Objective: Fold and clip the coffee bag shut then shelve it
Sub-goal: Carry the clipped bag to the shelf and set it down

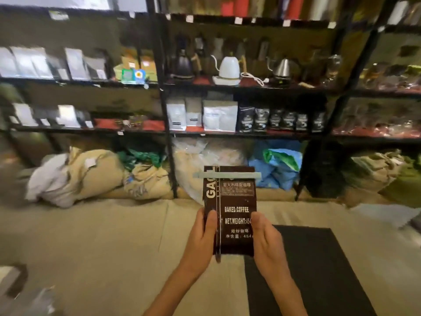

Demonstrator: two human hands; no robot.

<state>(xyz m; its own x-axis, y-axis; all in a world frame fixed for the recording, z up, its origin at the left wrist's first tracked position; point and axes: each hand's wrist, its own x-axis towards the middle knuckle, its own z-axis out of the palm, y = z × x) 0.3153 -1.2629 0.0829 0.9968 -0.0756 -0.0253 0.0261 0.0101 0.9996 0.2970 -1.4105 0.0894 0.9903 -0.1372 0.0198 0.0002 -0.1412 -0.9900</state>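
I hold a dark brown coffee bag (234,215) upright in front of me, its white print facing me. A pale green clip (227,174) runs across its folded top and sticks out on both sides. My left hand (201,238) grips the bag's lower left edge with the thumb on the front. My right hand (265,240) grips the lower right edge the same way. Behind the bag stands a black metal shelf unit (167,115), with a row of white bags (218,115) and small black coffee bags (282,119) on its middle level.
Kettles and pots (230,67) fill the upper level. Burlap and plastic sacks (95,174) lie on the floor under the shelves. A tan cloth surface (102,236) spreads below my hands, with a black mat (316,270) at the right.
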